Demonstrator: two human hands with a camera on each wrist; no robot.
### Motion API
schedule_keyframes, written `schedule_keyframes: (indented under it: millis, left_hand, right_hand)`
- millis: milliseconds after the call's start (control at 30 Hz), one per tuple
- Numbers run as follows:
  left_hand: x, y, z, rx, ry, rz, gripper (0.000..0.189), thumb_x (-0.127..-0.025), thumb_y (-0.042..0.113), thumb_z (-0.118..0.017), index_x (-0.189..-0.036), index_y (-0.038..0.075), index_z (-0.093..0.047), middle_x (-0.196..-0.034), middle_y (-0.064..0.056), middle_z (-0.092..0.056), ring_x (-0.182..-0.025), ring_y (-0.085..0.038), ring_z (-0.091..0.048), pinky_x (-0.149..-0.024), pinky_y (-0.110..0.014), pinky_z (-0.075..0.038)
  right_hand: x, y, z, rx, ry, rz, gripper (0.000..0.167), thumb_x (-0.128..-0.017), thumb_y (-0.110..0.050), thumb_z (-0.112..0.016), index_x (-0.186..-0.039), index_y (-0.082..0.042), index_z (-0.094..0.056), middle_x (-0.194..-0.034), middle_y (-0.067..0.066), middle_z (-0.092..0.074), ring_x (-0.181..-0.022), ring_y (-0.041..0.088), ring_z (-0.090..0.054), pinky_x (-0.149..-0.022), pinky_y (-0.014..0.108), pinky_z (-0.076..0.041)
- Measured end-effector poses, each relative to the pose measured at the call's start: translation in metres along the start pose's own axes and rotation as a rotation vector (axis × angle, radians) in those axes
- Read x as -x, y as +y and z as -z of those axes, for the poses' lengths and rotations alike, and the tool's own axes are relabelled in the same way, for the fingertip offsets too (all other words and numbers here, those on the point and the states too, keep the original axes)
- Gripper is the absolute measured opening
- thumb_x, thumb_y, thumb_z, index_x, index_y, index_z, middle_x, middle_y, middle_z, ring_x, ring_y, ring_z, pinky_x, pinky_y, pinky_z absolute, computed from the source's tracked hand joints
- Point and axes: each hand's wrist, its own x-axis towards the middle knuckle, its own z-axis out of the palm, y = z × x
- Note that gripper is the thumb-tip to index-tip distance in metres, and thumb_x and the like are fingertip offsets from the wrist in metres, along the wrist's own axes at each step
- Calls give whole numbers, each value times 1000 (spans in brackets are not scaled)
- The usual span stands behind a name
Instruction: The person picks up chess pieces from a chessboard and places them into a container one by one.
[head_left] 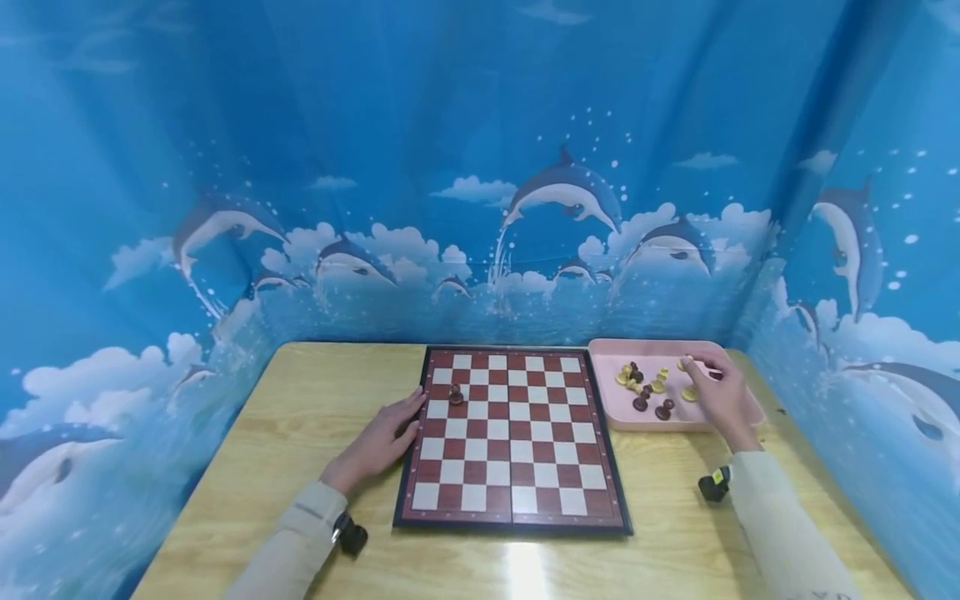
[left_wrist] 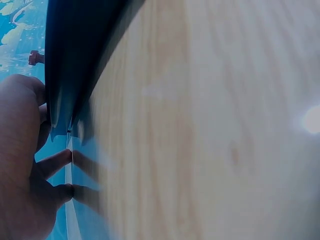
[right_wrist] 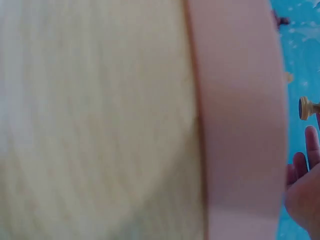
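Observation:
My left hand [head_left: 384,437] lies against the left edge of the chessboard [head_left: 510,523], its fingers fairly straight. In the left wrist view, the fingertips of that hand [left_wrist: 22,160] touch the table beside the dark board side [left_wrist: 75,65]. One dark brown chess piece [head_left: 456,395] stands on the board's upper left squares. Over the pink tray [head_left: 645,427], my right hand [head_left: 722,396] pinches a gold chess piece [head_left: 684,363]. The right wrist view shows this gold piece [right_wrist: 305,108] held tipped on its side, past the tray wall [right_wrist: 240,125]; part of it is cut off by the frame.
Several gold and dark pieces lie in the tray, among them a dark piece [head_left: 664,409] near its front wall and a gold one [head_left: 659,381]. The tray stands against the board's right edge on the wooden table [head_left: 300,400]. A dolphin-print curtain [head_left: 480,208] encloses the back and sides.

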Motion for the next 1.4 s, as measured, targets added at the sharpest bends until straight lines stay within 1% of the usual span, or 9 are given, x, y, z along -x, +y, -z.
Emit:
schedule_keyframes:
  millis: [100, 200, 367, 567, 733, 967, 1033, 1167, 1400]
  left_hand:
    - [1, 1, -1, 0, 2, -4, 55, -109, 25, -48, -158, 7, -33, -166, -11, -28, -150, -39, -33, -122, -64, -24]
    - [3, 1, -2, -6, 7, -15, 55, -108, 23, -48, -158, 5, -33, -165, -14, -29, -149, -41, -34, -120, -65, -25]
    - [6, 1, 0, -5, 20, -11, 54, -108, 21, -49, -157, 4, -34, -165, -15, -29, -148, -41, -34, -121, -63, -26]
    - [2, 1, 1, -10, 16, -4, 54, -108, 24, -48, -158, 6, -34, -165, -12, -29, -149, -40, -34, -122, -62, -26]
    - [0, 2, 0, -14, 10, -4, 54, -108, 24, -48, -157, 5, -35, -165, -12, -29, -149, -41, -33, -121, -65, -24]
    - [0, 1, 0, -9, 10, 12, 55, -108, 24, -48, -158, 7, -34, -165, -11, -28, -150, -39, -33, -122, -63, -24]
    - [-1, 0, -1, -12, 11, 12, 55, -108, 24, -48, -158, 6, -33, -165, -11, -28, -149, -39, -33, -122, -63, -24]
    - [-1, 1, -1, -9, 8, 11, 55, -108, 25, -49, -158, 7, -33, -165, -12, -28, -150, -39, -33, -122, -63, -24]
    - [-3, 1, -1, -13, 19, -2, 55, -108, 25, -48, -158, 6, -34, -165, -12, -29, -149, -40, -33, -121, -64, -24]
  right_hand:
    - [2, 8, 0, 10, -3, -5, 36, -99, -29, -69, -114, 3, -71, -98, -28, -58, -101, -6, -45, -88, 19, -38]
    - [2, 12, -3, 18, -16, 13, 35, -98, -27, -69, -113, 4, -72, -99, -27, -58, -103, -7, -46, -89, 19, -38]
    - [1, 16, -8, 75, -50, 24, 37, -99, -31, -68, -115, 3, -72, -111, -4, -66, -109, 6, -50, -91, 21, -37]
    - [-2, 17, -7, 119, -80, 23, 37, -99, -30, -68, -116, 3, -73, -122, 16, -68, -117, 24, -52, -98, 39, -40]
    - [-4, 22, -7, 116, -72, 14, 34, -97, -28, -71, -113, 2, -74, -115, 8, -71, -108, 3, -51, -95, 28, -39]
    - [-6, 22, -6, 123, -116, 11, 39, -99, -32, -67, -116, 2, -72, -126, 20, -66, -108, 13, -53, -104, 48, -41]
    - [-6, 21, -6, 124, -118, 21, 38, -99, -32, -68, -116, 2, -73, -125, 20, -67, -99, 4, -51, -102, 46, -42]
    - [-5, 20, -5, 147, -137, 12, 38, -99, -32, -67, -116, 2, -73, -124, 21, -67, -80, 4, -51, -97, 39, -42]
    - [-6, 17, -6, 164, -159, -28, 42, -101, -33, -65, -121, 4, -69, -133, 26, -62, -117, 33, -53, -108, 58, -40]
